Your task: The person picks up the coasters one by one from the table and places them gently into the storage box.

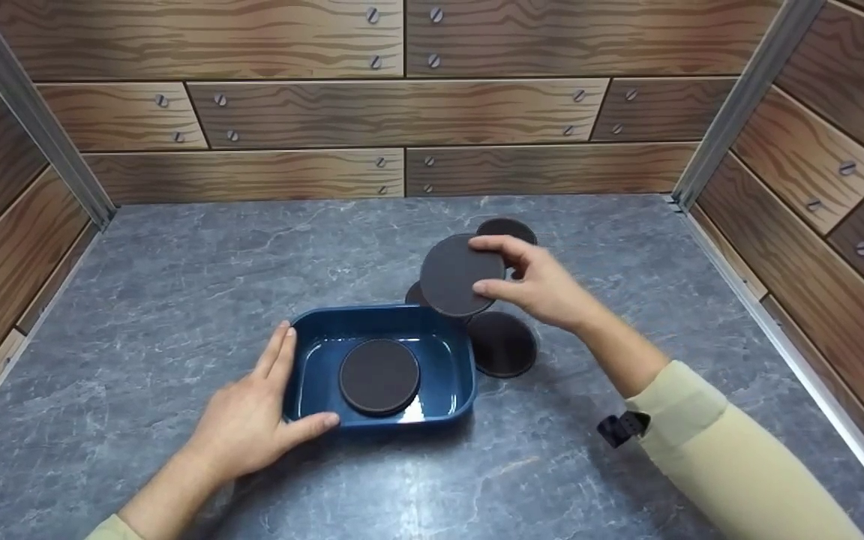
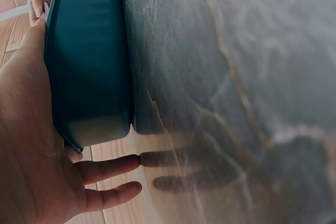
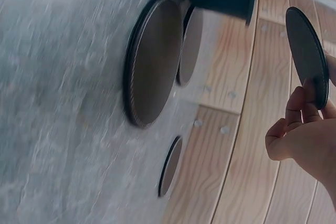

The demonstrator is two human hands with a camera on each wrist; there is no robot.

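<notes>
A blue rectangular baking dish [image 1: 304, 382] stands on the table, and one dark round coaster [image 1: 379, 376] lies flat inside it. My left hand [image 1: 248, 420] rests against the dish's left end, fingers straight along the side and thumb on the near rim. Above the dish's far right corner, my right hand [image 1: 533, 281] pinches another dark coaster [image 1: 458, 276] by its right edge, between thumb and fingers. That coaster is raised off the table and tilted in the right wrist view, where its thin stitched edge [image 3: 310, 30] shows.
Several more coasters lie on the table: one by the dish's right side [image 1: 505, 346], one farther back [image 1: 508, 229] and one partly hidden behind the dish [image 1: 415, 294]. Wood-patterned walls [image 1: 402, 112] enclose the grey marbled tabletop [image 1: 177, 277] at the back and sides.
</notes>
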